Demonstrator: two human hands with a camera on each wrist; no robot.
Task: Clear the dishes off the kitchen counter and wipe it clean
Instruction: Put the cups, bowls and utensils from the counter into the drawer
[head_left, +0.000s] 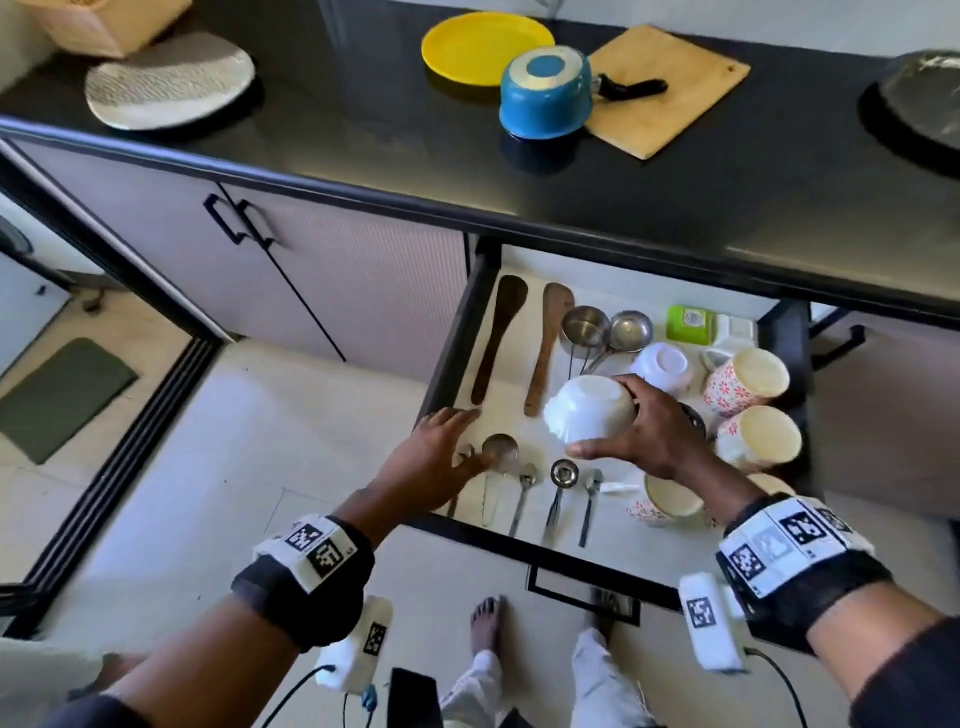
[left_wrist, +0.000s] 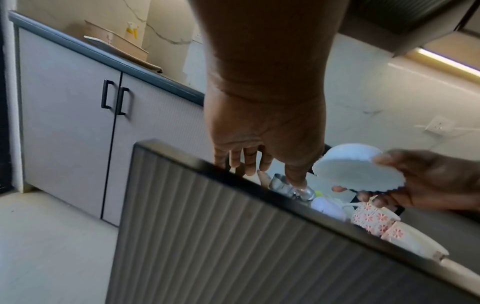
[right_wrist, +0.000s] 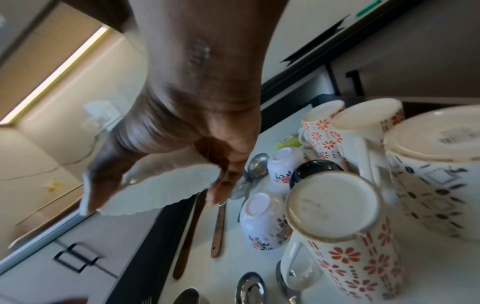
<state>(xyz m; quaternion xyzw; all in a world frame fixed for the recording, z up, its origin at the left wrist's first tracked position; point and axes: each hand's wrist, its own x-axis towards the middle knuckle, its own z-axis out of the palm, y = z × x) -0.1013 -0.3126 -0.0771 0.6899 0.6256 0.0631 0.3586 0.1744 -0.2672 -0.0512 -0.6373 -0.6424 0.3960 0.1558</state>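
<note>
My right hand (head_left: 641, 441) grips a white bowl (head_left: 589, 413), upside down and tilted, just above the open drawer (head_left: 582, 558); free drawer floor lies directly beneath it, left of the mugs. My left hand (head_left: 434, 460) hovers spread, empty

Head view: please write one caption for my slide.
Right hand holds white bowl over open drawer.

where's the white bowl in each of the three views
Head: white bowl, centre right, held by the right hand over the open drawer.
Left wrist: right of centre.
Right wrist: left of centre, under the hand.
Shared landmark: the floral mugs.
</note>
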